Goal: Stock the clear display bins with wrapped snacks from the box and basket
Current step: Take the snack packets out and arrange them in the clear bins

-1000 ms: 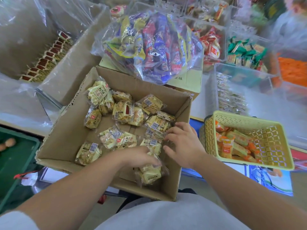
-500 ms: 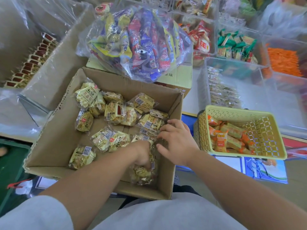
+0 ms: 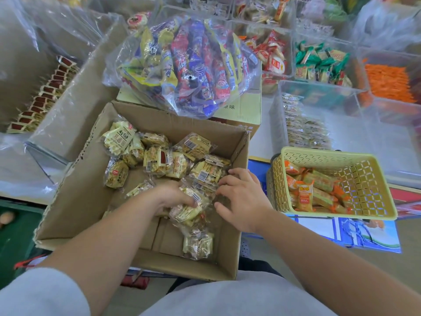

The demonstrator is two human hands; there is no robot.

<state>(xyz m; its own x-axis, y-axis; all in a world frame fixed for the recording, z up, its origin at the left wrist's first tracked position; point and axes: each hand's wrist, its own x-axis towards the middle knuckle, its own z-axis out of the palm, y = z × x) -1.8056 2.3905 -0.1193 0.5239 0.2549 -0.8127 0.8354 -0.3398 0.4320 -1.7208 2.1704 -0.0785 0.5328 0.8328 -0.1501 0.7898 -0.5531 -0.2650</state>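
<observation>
Gripping a clump of packets (image 3: 189, 209) with left hand (image 3: 170, 197), right half of box (image 3: 75, 201). Resting right hand (image 3: 243, 201) just beside, fingers spread, seemingly only pressing down. Next: up-right past basket (image 3: 319, 153) to clear bin (image 3: 346, 124); shorter reach for right hand.

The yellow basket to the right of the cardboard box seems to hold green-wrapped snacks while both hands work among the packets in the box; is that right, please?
Not quite. The head view shows the yellow basket holding orange-wrapped snacks, not green. The rest stands: it sits right of the cardboard box, where the left hand and right hand work among the packets.
</observation>
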